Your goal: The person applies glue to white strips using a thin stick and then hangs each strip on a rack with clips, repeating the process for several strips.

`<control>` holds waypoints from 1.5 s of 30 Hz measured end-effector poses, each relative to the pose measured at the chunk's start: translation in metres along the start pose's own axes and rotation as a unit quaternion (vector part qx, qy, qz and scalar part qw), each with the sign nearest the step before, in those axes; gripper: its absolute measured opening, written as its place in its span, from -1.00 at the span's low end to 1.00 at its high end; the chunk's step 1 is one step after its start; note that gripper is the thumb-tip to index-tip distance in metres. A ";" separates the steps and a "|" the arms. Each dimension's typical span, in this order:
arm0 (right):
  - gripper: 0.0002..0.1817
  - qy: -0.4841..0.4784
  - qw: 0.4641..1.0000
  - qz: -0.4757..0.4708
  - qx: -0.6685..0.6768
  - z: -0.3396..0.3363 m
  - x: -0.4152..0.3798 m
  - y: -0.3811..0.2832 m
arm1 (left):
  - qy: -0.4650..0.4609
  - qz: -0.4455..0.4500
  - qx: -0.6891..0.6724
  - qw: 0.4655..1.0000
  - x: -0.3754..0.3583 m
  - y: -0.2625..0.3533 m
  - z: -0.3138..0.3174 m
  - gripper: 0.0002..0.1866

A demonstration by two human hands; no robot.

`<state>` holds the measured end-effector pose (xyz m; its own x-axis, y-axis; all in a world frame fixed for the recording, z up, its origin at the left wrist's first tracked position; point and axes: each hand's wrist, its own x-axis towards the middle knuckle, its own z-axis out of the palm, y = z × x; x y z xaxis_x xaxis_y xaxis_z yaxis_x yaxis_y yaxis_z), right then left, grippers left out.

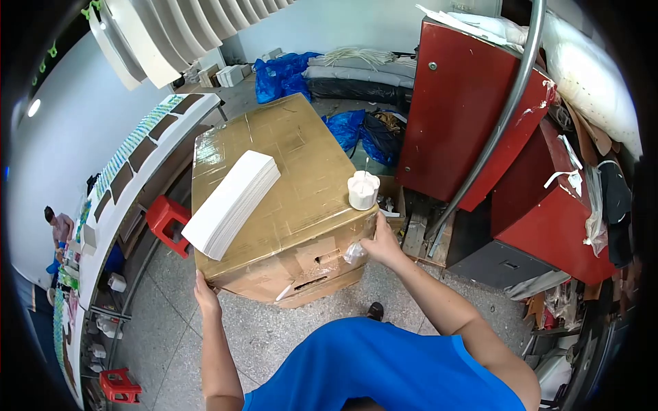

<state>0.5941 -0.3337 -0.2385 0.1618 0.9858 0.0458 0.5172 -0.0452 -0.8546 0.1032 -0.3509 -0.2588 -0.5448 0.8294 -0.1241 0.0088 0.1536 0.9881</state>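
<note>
A large brown cardboard box (301, 185), patched with shiny tape, stands in front of me. My left hand (206, 293) is on its near left corner, with the fingers against the side. At the near right corner, my right hand (382, 243) grips the edge, its fingers partly hidden behind the box. On the box top lies a long stack of white paper strips (233, 200). A white scalloped cylinder (363, 190) with a thin wire sticking up sits close to my right hand. The box's near side has torn slots.
A long curved worktable (133, 181) runs along the left, with a person (60, 226) at it. Red stools (169, 222) stand beside it. Red cabinets (466, 103) and a curved metal pipe (504, 113) are on the right. Blue bags (281, 77) lie behind the box.
</note>
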 end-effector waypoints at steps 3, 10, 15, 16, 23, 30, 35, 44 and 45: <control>0.01 0.021 0.999 0.019 -0.020 0.001 -0.016 -0.004 | -0.019 0.012 0.015 1.000 -0.004 0.010 0.002 -0.41; -0.05 0.059 0.998 0.011 0.025 0.004 -0.042 0.010 | -0.088 0.028 0.084 0.992 0.023 0.007 -0.002 -0.28; -0.17 -0.002 0.999 0.001 0.045 -0.012 -0.034 0.022 | -0.057 0.017 0.054 0.997 0.004 0.025 0.011 -0.21; -0.19 -0.029 0.997 0.013 0.072 -0.023 -0.032 0.018 | -0.056 -0.010 0.053 0.997 0.001 0.030 0.012 -0.20; -0.79 -0.008 0.980 -0.059 0.191 -0.124 0.024 0.011 | 0.128 0.254 0.164 0.945 -0.002 0.110 0.033 -0.57; -0.81 -0.088 0.950 -0.297 0.033 -0.172 0.044 -0.132 | -0.136 0.234 0.508 0.818 0.002 0.206 0.099 -0.34; -0.85 -0.112 0.924 -0.357 -0.074 -0.156 0.064 -0.138 | -0.181 0.209 0.538 0.797 0.023 0.210 0.097 -0.18; -0.75 -0.062 0.938 -0.279 -0.195 -0.138 0.076 -0.119 | -0.032 0.367 0.514 0.775 -0.017 0.232 0.097 -0.40; -0.75 -0.061 0.938 -0.277 -0.198 -0.133 0.077 -0.114 | -0.035 0.367 0.511 0.776 -0.024 0.237 0.096 -0.40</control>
<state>0.6600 -0.2740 -0.0688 -0.3088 0.8863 0.3450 0.7695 0.4461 -0.4571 0.1986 -0.2832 -0.0304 -0.0311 0.9168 0.3982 0.9760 -0.0581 0.2099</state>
